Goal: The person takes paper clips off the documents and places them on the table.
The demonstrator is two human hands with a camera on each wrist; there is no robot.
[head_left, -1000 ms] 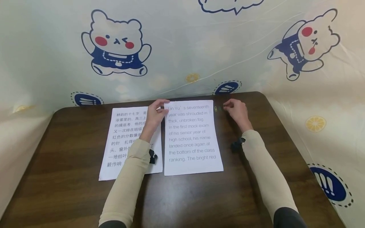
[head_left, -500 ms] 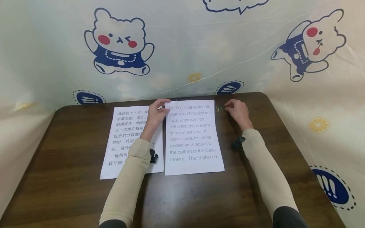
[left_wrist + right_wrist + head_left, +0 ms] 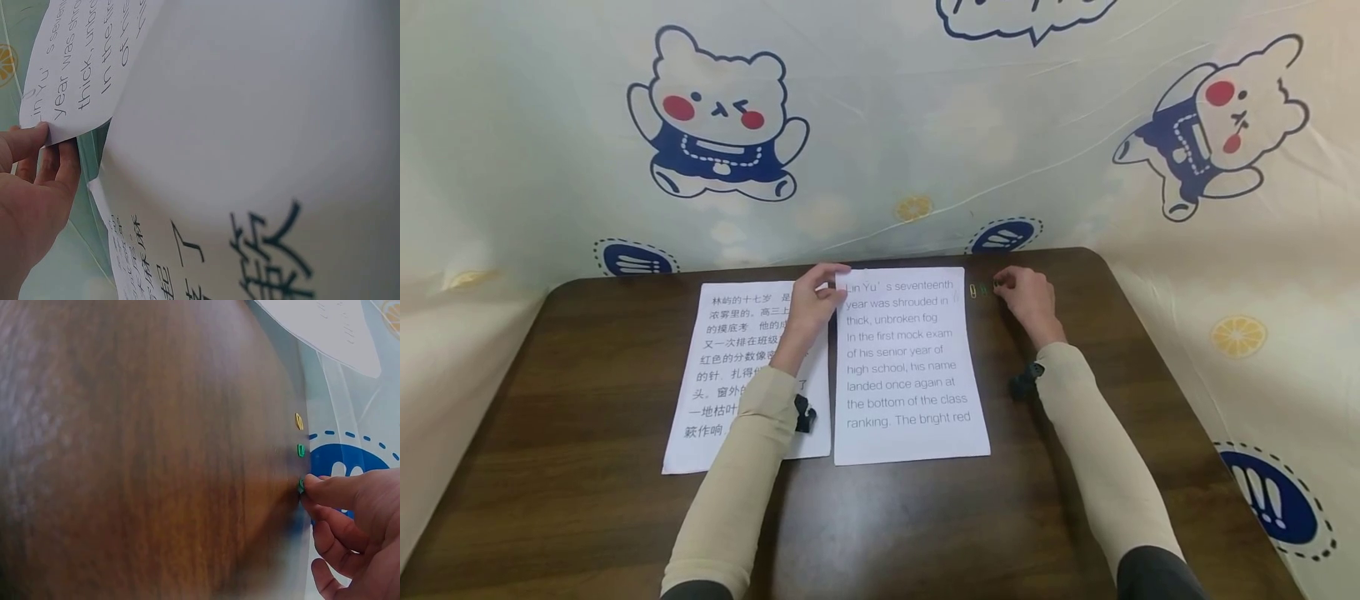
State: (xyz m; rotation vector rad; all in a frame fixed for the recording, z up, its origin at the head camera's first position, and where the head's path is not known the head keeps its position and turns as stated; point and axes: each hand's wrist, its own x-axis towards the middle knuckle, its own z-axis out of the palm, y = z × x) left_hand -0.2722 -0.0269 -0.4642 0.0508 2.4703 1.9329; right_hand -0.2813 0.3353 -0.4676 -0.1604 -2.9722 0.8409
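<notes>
My left hand (image 3: 811,312) pinches the upper left corner of a white sheet printed in English (image 3: 910,367). In the left wrist view the thumb lies over the paper and the fingers are beneath that raised corner (image 3: 59,132). Under my left wrist lies a second white sheet with Chinese characters (image 3: 745,375), partly hidden by the arm. My right hand (image 3: 1027,302) pinches a small green paper clip (image 3: 300,486) between thumb and index finger, at the table surface. Another green paper clip (image 3: 301,450) and a yellow paper clip (image 3: 299,421) lie in line beside it.
A dark wooden table (image 3: 895,533) bears everything. Its back edge runs close behind the sheets and clips, against a pale printed curtain (image 3: 865,125). Black camera mounts (image 3: 1024,383) sit on both wrists.
The view shifts slightly. Both hands stay nearly in place, the left at the sheet's corner and the right at the green paper clip.
</notes>
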